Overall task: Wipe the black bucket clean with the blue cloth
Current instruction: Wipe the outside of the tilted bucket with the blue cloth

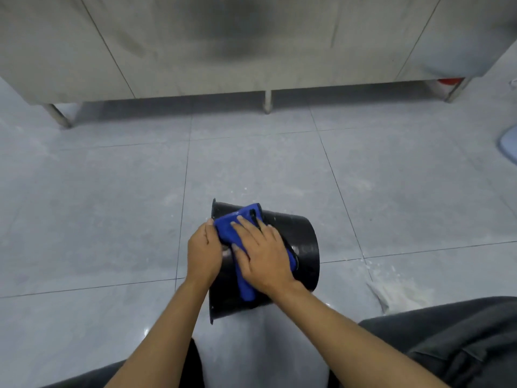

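Head view gives me the black bucket lying on its side on the grey tiled floor, its flared rim toward the left and its base toward the right. My right hand lies flat with spread fingers on the blue cloth, pressing it against the bucket's upper wall; the cloth drapes over the wall and hangs down toward me. My left hand curls around the rim, gripping the bucket there, thumb beside the cloth's edge. A steel cabinet on legs stands beyond. White powder lies on the tiles right of the bucket.
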